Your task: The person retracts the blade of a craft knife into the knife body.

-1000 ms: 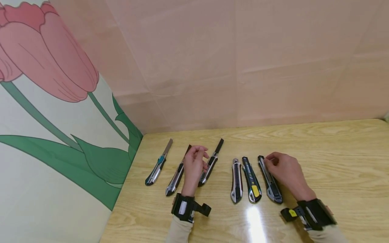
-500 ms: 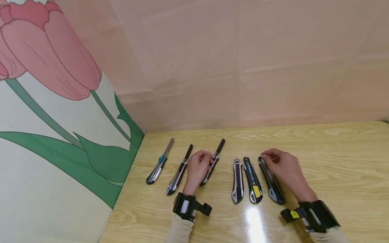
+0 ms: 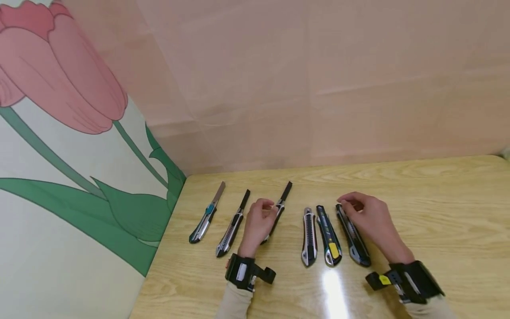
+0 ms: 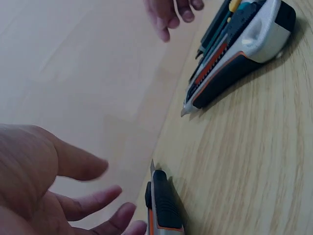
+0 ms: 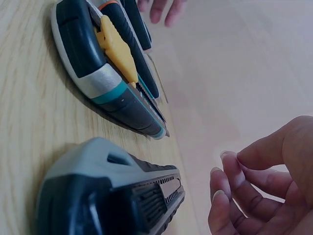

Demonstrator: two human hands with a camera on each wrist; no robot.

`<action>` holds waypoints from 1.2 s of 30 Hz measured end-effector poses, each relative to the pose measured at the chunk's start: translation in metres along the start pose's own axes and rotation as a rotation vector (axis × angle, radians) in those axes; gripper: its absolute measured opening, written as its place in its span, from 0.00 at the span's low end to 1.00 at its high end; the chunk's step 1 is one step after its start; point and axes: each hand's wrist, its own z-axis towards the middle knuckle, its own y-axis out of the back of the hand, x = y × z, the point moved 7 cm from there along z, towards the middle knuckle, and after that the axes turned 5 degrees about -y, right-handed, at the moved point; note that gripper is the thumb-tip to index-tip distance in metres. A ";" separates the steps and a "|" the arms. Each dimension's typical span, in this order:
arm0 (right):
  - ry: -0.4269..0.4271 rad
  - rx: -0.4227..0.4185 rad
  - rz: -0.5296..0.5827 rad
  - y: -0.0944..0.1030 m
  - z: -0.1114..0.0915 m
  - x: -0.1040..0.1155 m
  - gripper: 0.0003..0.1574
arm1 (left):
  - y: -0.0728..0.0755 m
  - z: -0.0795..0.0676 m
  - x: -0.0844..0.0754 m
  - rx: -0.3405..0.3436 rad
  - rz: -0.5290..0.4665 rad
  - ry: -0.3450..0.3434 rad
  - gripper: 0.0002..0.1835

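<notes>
My left hand hovers over a box cutter with its dark blade out, hiding part of its handle. In the left wrist view, thumb and fingers are spread and hold nothing beside that box cutter. My right hand is over the tip of a grey and black box cutter, its blade drawn in. In the right wrist view this box cutter lies on the table apart from the loosely bent fingers, thumb near the index fingertip.
On the left lie two more box cutters with blades out, one with a teal slider and a black and silver one. Midway are a silver and black box cutter and one with a yellow slider. The wooden table meets a pink backdrop.
My left hand has drawn back a little, uncovering the blade of the second box cutter from the left. My right hand has moved slightly up and left. The box cutters lie as before.
</notes>
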 end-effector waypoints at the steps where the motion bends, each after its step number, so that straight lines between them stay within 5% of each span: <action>1: 0.002 0.002 0.000 0.000 0.000 0.000 0.10 | -0.001 0.000 0.001 0.011 0.011 0.011 0.16; 16: 0.010 0.004 0.020 -0.003 -0.003 0.008 0.09 | -0.003 -0.010 0.016 0.109 0.205 0.104 0.24; 23: 0.017 -0.003 0.021 -0.001 -0.005 0.010 0.08 | -0.007 -0.009 0.015 0.119 0.267 0.062 0.22; 36: 0.025 -0.003 0.026 0.005 -0.004 0.016 0.08 | -0.007 -0.005 0.010 0.101 0.225 0.059 0.20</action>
